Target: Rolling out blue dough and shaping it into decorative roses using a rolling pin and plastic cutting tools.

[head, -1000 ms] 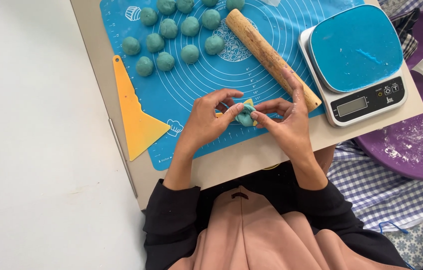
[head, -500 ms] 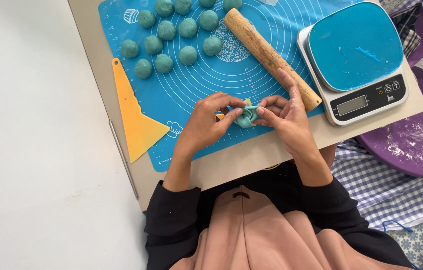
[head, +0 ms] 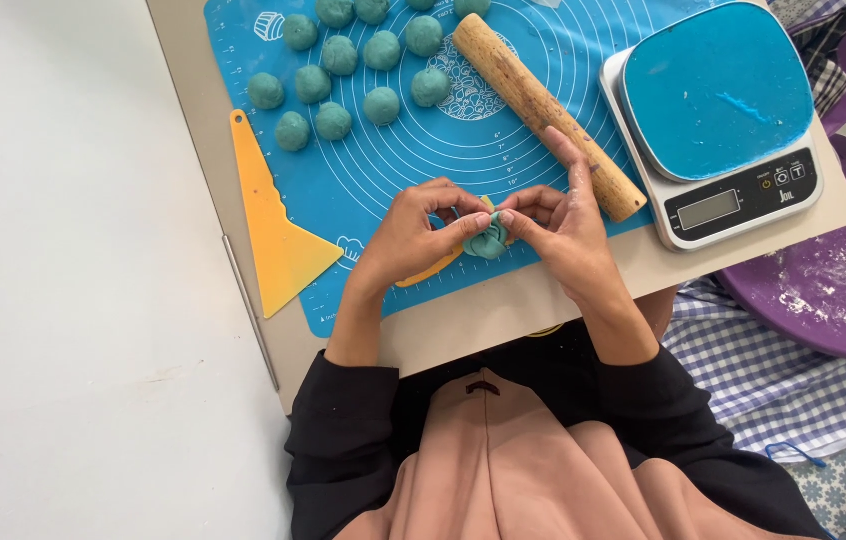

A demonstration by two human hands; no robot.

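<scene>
Teal-green and soft, the small pleated piece of dough (head: pixel 488 240) sits pinched between both sets of fingers, low over the near edge of the blue silicone baking mat (head: pixel 543 60). The left hand (head: pixel 411 232) closes on it from the left with thumb and forefinger, and the right hand (head: pixel 565 228) closes on it from the right the same way, so the dough lies directly between the two, about equally near to each. Its top is gathered into folds; it has no clear long axis, being roughly round. Something orange-yellow shows just under the dough and the left fingers, but what it is cannot be told.

Taking the dough piece as the landmark: just beyond and to its right a speckled wooden rolling pin (head: pixel 543 110) lies slantwise on the mat, its near end just beside the right hand. Further right stands a white kitchen scale with a blue glossy platform (head: pixel 718 115). Beyond and to the left are smooth round teal dough balls (head: pixel 343 70) in loose rows. To the left, a flat yellow plastic scraper (head: pixel 278 235) rests on the beige counter (head: pixel 543 300), overlapping the mat's edge. Far right, a flour-dusted purple basin (head: pixel 843 270) sits over checked cloth.
</scene>
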